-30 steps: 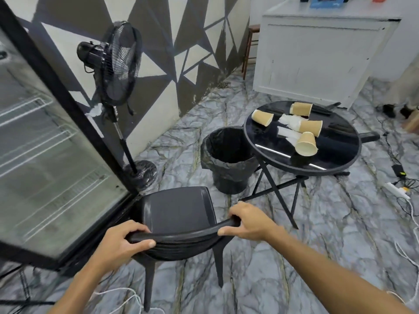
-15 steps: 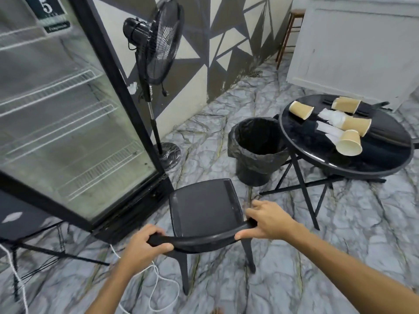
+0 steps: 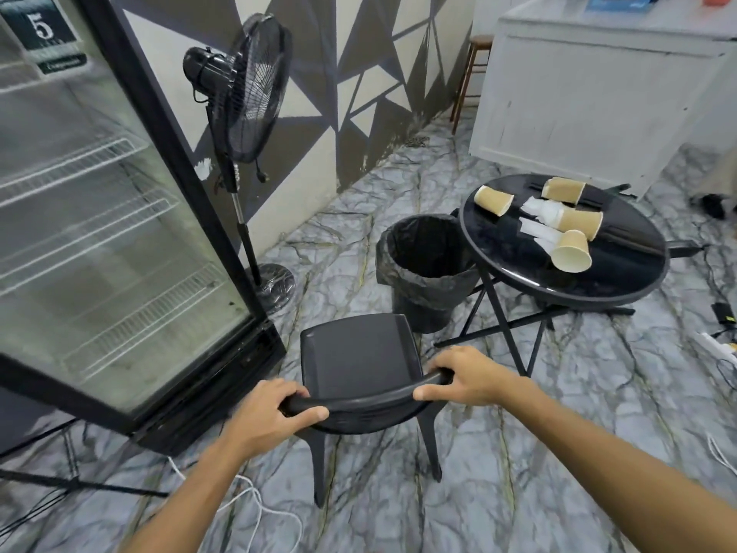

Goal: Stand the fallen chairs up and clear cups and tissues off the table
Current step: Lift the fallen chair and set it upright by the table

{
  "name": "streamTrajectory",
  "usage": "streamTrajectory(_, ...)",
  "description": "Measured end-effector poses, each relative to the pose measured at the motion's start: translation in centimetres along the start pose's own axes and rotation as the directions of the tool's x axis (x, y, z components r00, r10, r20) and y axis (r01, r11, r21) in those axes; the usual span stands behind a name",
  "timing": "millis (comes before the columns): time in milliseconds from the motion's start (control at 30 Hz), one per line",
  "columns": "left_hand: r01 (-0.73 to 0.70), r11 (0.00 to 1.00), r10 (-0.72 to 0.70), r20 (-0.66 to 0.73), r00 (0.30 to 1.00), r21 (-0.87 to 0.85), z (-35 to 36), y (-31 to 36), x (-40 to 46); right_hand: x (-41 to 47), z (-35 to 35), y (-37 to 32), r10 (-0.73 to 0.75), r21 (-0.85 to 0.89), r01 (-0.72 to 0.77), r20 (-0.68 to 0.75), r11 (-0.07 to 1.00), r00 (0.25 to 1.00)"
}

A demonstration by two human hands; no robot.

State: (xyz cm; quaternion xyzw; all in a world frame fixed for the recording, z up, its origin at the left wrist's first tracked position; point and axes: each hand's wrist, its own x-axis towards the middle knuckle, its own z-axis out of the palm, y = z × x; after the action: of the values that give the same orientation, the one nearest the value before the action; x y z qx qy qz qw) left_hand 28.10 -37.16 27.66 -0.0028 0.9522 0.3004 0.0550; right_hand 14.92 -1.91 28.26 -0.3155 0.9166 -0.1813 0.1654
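Note:
A black plastic chair stands upright on the floor in front of me. My left hand grips the left end of its curved backrest and my right hand grips the right end. To the right stands a round black table. On it lie several tan paper cups on their sides, one at the left, one at the back, one in the middle and one nearest me, with crumpled white tissues among them.
A bin with a black liner stands left of the table. A glass-door fridge fills the left side, a standing fan beside it. A white counter is at the back right. Cables and a power strip lie on the marble floor.
The view has lifted and drawn back a little, with the table now lower right of centre. Both hands keep their grip on the chair's backrest; the chair stays upright.

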Motion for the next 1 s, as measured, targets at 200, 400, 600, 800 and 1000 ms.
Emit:
streamTrajectory(200,0.01,0.999,-0.009,-0.027,1.0,0.038,0.0,-0.3,-0.2,-0.4,1.1,-0.2,-0.026,-0.093,0.016,-0.102,0.996,0.994)
streamTrajectory(400,-0.054,0.993,0.048,0.054,0.997,0.104,0.9,1.0,0.8,-3.2,1.1,1.1,-0.005,-0.093,-0.008,-0.146,0.996,0.989)
streamTrajectory(600,-0.146,0.986,0.138,0.096,0.986,0.085,3.5,4.5,2.8,-7.8,0.5,3.9,0.081,-0.047,-0.091,-0.181,0.995,0.98)
streamTrajectory(800,-0.249,0.967,0.236,0.179,0.955,0.059,5.4,8.9,6.5,-12.4,-0.5,7.1,0.236,0.042,-0.232,-0.239,0.972,0.942)
streamTrajectory(1000,-0.337,0.939,0.302,0.304,0.903,0.068,6.7,10.8,11.2,-14.7,-0.6,8.5,0.347,0.074,-0.34,-0.258,0.938,0.901)
